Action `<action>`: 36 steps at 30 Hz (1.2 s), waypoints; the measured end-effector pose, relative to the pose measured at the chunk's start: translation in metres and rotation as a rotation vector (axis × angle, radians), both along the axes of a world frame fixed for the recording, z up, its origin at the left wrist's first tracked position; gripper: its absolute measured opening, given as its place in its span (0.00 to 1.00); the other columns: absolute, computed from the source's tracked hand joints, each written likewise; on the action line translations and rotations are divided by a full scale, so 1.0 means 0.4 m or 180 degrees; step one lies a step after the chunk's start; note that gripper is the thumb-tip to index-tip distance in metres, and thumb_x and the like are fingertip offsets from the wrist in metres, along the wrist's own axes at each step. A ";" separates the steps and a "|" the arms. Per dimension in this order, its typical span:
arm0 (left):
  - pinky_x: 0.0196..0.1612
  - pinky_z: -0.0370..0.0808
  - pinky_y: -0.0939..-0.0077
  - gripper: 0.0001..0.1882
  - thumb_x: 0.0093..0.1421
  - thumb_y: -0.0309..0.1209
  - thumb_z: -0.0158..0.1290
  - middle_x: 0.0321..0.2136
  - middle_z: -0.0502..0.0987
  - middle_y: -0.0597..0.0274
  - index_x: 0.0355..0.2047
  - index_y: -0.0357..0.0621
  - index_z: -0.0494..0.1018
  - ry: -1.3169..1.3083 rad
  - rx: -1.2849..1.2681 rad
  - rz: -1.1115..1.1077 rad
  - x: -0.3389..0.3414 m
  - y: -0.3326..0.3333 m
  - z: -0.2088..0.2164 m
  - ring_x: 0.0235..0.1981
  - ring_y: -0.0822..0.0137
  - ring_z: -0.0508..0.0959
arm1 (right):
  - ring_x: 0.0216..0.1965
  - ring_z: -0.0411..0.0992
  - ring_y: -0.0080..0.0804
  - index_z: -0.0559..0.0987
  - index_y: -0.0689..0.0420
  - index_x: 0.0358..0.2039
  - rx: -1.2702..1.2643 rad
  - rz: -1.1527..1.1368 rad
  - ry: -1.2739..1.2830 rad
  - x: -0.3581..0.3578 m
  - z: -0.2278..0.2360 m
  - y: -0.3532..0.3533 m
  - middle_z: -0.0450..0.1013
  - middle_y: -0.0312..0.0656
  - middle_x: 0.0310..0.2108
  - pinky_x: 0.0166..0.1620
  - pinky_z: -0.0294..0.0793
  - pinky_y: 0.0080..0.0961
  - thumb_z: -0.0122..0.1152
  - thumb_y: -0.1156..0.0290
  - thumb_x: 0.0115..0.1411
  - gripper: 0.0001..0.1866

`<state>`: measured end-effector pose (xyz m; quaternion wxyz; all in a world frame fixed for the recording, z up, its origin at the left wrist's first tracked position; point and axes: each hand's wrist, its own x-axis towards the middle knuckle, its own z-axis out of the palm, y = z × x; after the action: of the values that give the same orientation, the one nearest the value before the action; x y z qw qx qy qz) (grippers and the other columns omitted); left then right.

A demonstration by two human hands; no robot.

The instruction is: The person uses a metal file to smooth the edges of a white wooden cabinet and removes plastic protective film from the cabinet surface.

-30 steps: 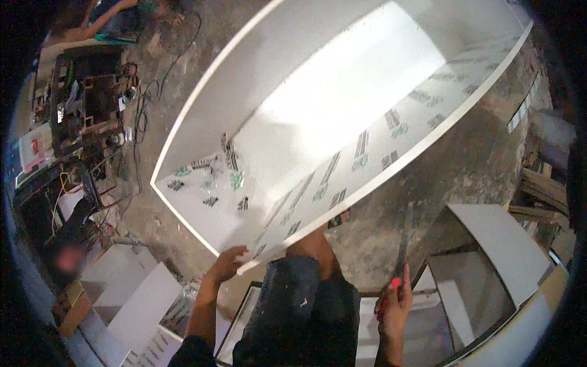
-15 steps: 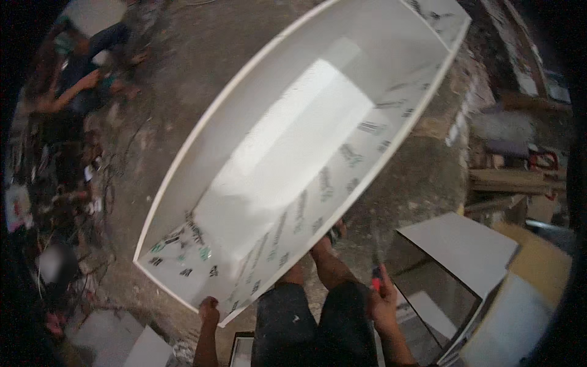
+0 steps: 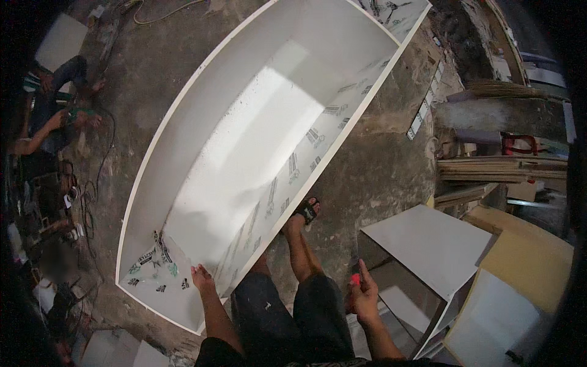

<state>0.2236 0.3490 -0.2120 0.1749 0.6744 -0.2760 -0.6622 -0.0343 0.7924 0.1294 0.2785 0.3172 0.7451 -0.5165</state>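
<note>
A long white open box point(image 3: 263, 134), like a cabinet carcass, lies on the floor before me with its hollow side up. Printed clear protective film point(image 3: 160, 260) covers parts of its inner walls. My left hand point(image 3: 203, 279) is over its near end, fingers stretched toward the inside; whether they touch the panel I cannot tell. My right hand point(image 3: 365, 298) is to the right of my knees, closed round a red-handled tool point(image 3: 355, 279) with the index finger straight along it. The tool's tip is too faint to make out.
A smaller pale cabinet point(image 3: 431, 241) stands right of my right hand, beside yellowish boards point(image 3: 520, 244). Stacked planks point(image 3: 501, 168) and a broom point(image 3: 507, 90) are at the right. Another person point(image 3: 55, 104) crouches at the far left, near cables point(image 3: 92, 202).
My left hand has moved off the box's end edge to over its inside. My right hand, with the red-handled tool, has risen slightly. The view has shifted, so the box sits farther left.
</note>
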 end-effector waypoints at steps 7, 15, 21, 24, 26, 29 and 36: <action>0.66 0.69 0.68 0.23 0.71 0.28 0.52 0.41 0.73 0.66 0.62 0.39 0.58 0.1258 0.0187 -0.0283 -0.325 0.062 0.110 0.46 0.67 0.76 | 0.17 0.66 0.19 0.56 0.52 0.75 0.0097 -0.0283 -0.0577 -0.050 -0.005 0.092 0.71 0.33 0.26 0.20 0.68 0.22 0.50 0.80 0.68 0.36; 0.72 0.63 0.62 0.10 0.66 0.19 0.54 0.34 0.76 0.66 0.46 0.45 0.72 0.2522 0.0235 -0.0498 -0.937 0.213 0.360 0.41 0.69 0.79 | 0.17 0.65 0.19 0.58 0.51 0.74 0.0165 0.0344 0.0022 -0.042 -0.090 0.231 0.72 0.35 0.28 0.21 0.68 0.22 0.52 0.79 0.68 0.35; 0.72 0.64 0.64 0.11 0.66 0.17 0.53 0.34 0.76 0.67 0.45 0.46 0.73 0.3235 0.0393 -0.0288 -1.206 0.348 0.433 0.41 0.70 0.79 | 0.19 0.63 0.19 0.60 0.50 0.74 0.0377 0.0306 0.0251 -0.143 -0.043 0.379 0.70 0.32 0.26 0.23 0.68 0.22 0.50 0.85 0.65 0.37; 0.70 0.67 0.65 0.10 0.67 0.18 0.51 0.37 0.78 0.65 0.45 0.46 0.73 0.3558 0.0666 0.0035 -1.348 0.407 0.463 0.42 0.70 0.80 | 0.18 0.62 0.18 0.60 0.48 0.74 0.0583 0.0370 0.0448 -0.221 -0.025 0.480 0.67 0.31 0.23 0.22 0.66 0.21 0.51 0.85 0.64 0.38; 0.69 0.69 0.65 0.09 0.68 0.19 0.51 0.38 0.79 0.63 0.45 0.45 0.74 0.3727 0.0791 0.0274 -1.395 0.428 0.469 0.42 0.69 0.81 | 0.17 0.62 0.18 0.60 0.48 0.74 0.0458 0.0076 0.0314 -0.288 0.023 0.512 0.66 0.30 0.22 0.22 0.65 0.21 0.52 0.84 0.64 0.38; 0.66 0.72 0.66 0.07 0.69 0.21 0.51 0.39 0.80 0.60 0.45 0.43 0.75 0.4293 0.1119 0.0505 -1.470 0.451 0.476 0.42 0.68 0.81 | 0.18 0.62 0.19 0.61 0.48 0.74 0.0320 -0.0154 0.0102 -0.439 0.061 0.562 0.66 0.30 0.22 0.22 0.64 0.20 0.52 0.84 0.63 0.38; 0.58 0.78 0.70 0.07 0.66 0.21 0.53 0.40 0.80 0.58 0.44 0.41 0.76 0.4096 0.0973 0.0951 -1.735 0.699 0.497 0.43 0.65 0.80 | 0.23 0.62 0.23 0.66 0.58 0.70 0.1031 0.0563 0.0281 -0.647 -0.058 0.902 0.70 0.35 0.26 0.27 0.65 0.25 0.59 0.77 0.64 0.32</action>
<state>-0.4705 0.6286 -0.0132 0.2967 0.1940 0.0760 -0.9320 -0.2932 1.1532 0.1062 0.2351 0.2682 0.8549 -0.3767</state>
